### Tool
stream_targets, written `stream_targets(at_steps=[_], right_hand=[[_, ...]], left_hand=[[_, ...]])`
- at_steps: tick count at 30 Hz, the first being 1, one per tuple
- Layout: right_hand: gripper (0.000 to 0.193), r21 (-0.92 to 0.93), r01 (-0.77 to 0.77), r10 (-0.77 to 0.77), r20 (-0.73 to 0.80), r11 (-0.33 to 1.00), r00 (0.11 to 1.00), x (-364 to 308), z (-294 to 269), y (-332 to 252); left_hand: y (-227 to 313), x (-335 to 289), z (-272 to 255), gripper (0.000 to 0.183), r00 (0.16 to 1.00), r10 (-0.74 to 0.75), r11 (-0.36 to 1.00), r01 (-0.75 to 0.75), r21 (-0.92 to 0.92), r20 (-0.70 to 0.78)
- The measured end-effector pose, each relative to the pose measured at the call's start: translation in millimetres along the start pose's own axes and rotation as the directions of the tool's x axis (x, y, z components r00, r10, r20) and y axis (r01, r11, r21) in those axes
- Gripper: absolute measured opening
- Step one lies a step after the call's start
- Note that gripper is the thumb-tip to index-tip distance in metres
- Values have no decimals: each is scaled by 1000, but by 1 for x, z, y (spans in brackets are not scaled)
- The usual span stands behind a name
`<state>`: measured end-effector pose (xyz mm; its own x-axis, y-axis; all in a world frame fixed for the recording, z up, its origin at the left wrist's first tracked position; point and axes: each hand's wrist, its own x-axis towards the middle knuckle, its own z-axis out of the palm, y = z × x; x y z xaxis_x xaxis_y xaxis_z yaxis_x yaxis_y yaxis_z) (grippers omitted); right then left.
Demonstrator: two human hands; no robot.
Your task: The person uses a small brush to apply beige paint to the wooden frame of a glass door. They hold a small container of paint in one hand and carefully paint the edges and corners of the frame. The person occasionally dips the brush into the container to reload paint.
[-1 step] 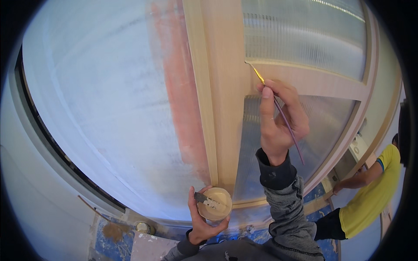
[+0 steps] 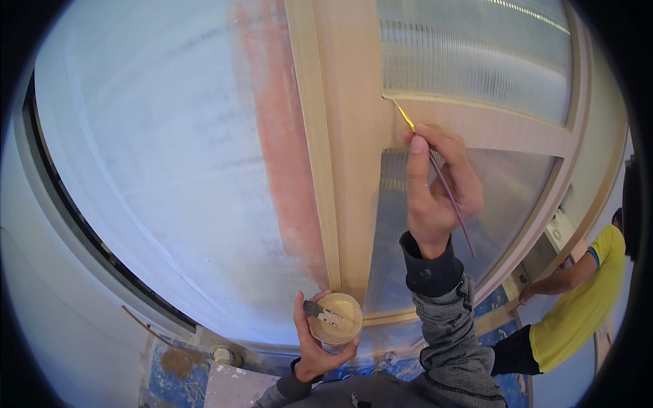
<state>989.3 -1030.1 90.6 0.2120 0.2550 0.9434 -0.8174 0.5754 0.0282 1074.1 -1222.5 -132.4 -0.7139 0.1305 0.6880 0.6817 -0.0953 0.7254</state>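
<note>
My right hand pinches a thin paintbrush with a purple handle and a yellow metal collar. The brush tip touches the corner where a wooden crossbar meets a wide upright post, just below a ribbed clear panel. Lower down, my left hand is wrapped round a small round tub of cream-coloured paste or paint. A dark flat blade, smeared with the same stuff, rests across the tub; its far end is sunk in the paste.
A second ribbed panel sits under the crossbar. To the left spreads a whitish wall with a pinkish strip. A person in a yellow shirt works at the right. On the stained blue floor stand an open can and a pale board.
</note>
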Motion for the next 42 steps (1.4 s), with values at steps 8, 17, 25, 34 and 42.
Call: stream_targets(at_steps=[8,17,25,34,42], right_hand=[[16,21,-30,30,-13,999,999,0,1,-2],[16,-13,-10,10,-2,1000,1000,3,7,-3],[17,-10,-25,25,-10,1000,1000,3,6,-3],[21,-33,30,-30,19,999,999,6,8,2],[23,-74,70,-67,44,995,997,7,9,2]], left_hand=[[-1,0,-2,125,1000,-1,1000,1,1,4],[2,2,0,125,1000,1,1000,-1,14,0],[-1,0,-1,125,1000,-13,1000,13,5,2],[0,2,-1,125,1000,-15,1000,15,-8,13],[2,2,-3,122,999,-23,1000,23,-14,43]])
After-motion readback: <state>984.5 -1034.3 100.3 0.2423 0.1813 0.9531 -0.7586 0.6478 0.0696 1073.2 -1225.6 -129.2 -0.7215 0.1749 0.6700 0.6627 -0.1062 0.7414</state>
